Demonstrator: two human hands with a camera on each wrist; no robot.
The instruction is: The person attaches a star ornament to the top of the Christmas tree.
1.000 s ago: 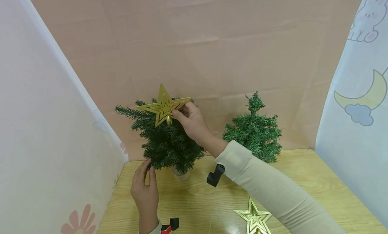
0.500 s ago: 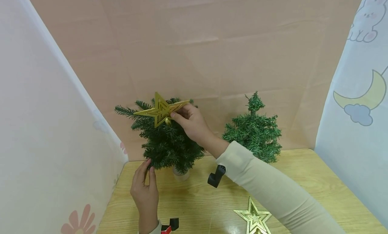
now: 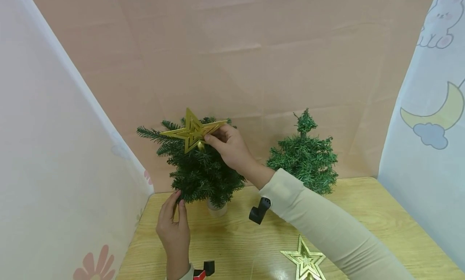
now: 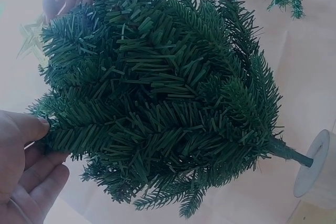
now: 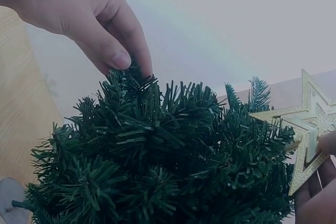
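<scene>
A dark green artificial Christmas tree [image 3: 207,177] stands on a pale round base [image 3: 217,209]. My right hand [image 3: 234,149] pinches a gold star topper [image 3: 193,134] between thumb and fingers at the tree's top. The star leans back, and its small gold socket [image 5: 292,145] points into the upper needles in the right wrist view. Lower on the left side, my left hand [image 3: 173,227] pinches the tip of a branch [image 4: 68,132], as the left wrist view shows closely. Needles hide the tree's top point.
To the right stands a second, lighter green tree [image 3: 305,163], partly behind my right sleeve. Another gold star [image 3: 306,260] lies on the wooden table [image 3: 232,239] near the front. A patterned panel [image 3: 91,151] rises at the left, and a pinkish backdrop [image 3: 254,70] hangs behind.
The star's upper point has dropped and shifted left as my right hand tilts it further back. My left hand stays at the branch.
</scene>
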